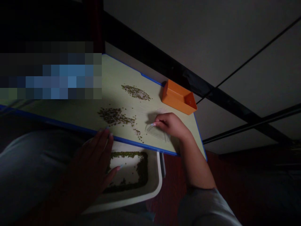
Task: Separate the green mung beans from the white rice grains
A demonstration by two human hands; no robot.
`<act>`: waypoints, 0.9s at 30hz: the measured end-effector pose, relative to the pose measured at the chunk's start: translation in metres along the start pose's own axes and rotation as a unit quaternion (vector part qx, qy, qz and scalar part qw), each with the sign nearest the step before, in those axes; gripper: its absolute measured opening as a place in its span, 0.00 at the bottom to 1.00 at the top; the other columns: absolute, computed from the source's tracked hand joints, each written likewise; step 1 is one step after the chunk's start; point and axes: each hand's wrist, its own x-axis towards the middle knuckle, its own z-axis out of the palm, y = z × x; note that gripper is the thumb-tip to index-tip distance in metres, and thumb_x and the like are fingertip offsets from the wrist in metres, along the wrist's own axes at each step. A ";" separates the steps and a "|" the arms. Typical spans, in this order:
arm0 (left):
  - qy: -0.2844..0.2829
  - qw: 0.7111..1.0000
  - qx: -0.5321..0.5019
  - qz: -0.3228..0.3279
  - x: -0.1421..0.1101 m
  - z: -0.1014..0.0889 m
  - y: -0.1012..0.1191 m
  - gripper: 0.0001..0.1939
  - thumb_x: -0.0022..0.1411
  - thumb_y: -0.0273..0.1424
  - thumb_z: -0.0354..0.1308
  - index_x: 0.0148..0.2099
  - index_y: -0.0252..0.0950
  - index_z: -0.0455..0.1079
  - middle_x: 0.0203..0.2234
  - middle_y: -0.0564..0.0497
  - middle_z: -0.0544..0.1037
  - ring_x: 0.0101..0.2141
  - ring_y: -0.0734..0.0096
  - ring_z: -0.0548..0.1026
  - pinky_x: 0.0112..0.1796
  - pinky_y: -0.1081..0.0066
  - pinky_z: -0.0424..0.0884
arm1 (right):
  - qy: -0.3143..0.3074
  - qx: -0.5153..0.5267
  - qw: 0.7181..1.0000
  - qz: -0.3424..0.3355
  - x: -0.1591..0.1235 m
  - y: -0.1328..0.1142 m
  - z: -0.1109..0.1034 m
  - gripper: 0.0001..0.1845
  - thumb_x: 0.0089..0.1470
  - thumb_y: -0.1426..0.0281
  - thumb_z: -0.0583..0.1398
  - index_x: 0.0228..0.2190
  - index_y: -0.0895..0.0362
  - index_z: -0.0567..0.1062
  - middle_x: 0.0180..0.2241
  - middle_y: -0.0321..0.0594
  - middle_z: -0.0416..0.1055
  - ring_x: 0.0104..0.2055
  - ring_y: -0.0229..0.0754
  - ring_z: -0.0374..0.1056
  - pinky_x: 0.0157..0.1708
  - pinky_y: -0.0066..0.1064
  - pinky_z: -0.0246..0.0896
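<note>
Right hand (169, 123) pinching a clear piece (158, 133) (outline faint) over the counter (114, 73), left hand (96, 155) released and outstretched at its near edge, white tub (160, 177) below, two grain heaps (113, 116) left of the piece, orange box (177, 105) beyond.

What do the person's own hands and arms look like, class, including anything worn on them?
Both the left hand and the right hand are bare, without gloves. Visible nails look pale and bluish. A loose, greyish sleeve ends near the right elbow, leaving that forearm uncovered. Shadow hides any left sleeve.
</note>
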 end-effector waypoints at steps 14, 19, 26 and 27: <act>0.011 1.000 -0.002 0.003 0.001 -0.001 0.000 0.39 0.60 0.48 0.38 0.66 0.29 0.39 0.64 0.33 0.54 0.65 0.50 0.50 0.59 0.48 0.57 | -0.025 0.009 1.000 -0.008 -0.002 0.000 -0.002 0.15 0.57 0.63 0.57 0.23 0.60 0.71 0.21 0.33 0.63 0.24 0.31 0.57 0.27 0.26 0.43; -0.003 1.000 -0.002 0.000 0.000 -0.002 0.001 0.41 0.59 0.48 0.41 0.66 0.29 0.38 0.64 0.33 0.53 0.65 0.50 0.49 0.59 0.49 0.56 | -0.019 0.018 1.000 -0.005 -0.002 -0.002 -0.002 0.15 0.58 0.64 0.57 0.24 0.60 0.71 0.21 0.33 0.63 0.25 0.31 0.57 0.27 0.26 0.43; -0.007 1.000 0.003 -0.001 0.001 -0.003 0.001 0.41 0.58 0.48 0.42 0.66 0.29 0.39 0.64 0.32 0.53 0.65 0.50 0.50 0.60 0.49 0.56 | -0.018 0.007 1.000 -0.001 -0.002 -0.001 -0.003 0.15 0.57 0.64 0.57 0.24 0.60 0.71 0.21 0.33 0.63 0.25 0.31 0.57 0.28 0.26 0.43; -0.008 1.000 0.004 0.000 0.001 -0.003 0.001 0.41 0.58 0.48 0.42 0.66 0.29 0.39 0.64 0.32 0.54 0.65 0.50 0.50 0.60 0.49 0.56 | -0.016 0.005 1.000 -0.001 -0.002 -0.001 -0.003 0.14 0.57 0.64 0.57 0.24 0.60 0.71 0.22 0.33 0.63 0.25 0.31 0.57 0.28 0.26 0.43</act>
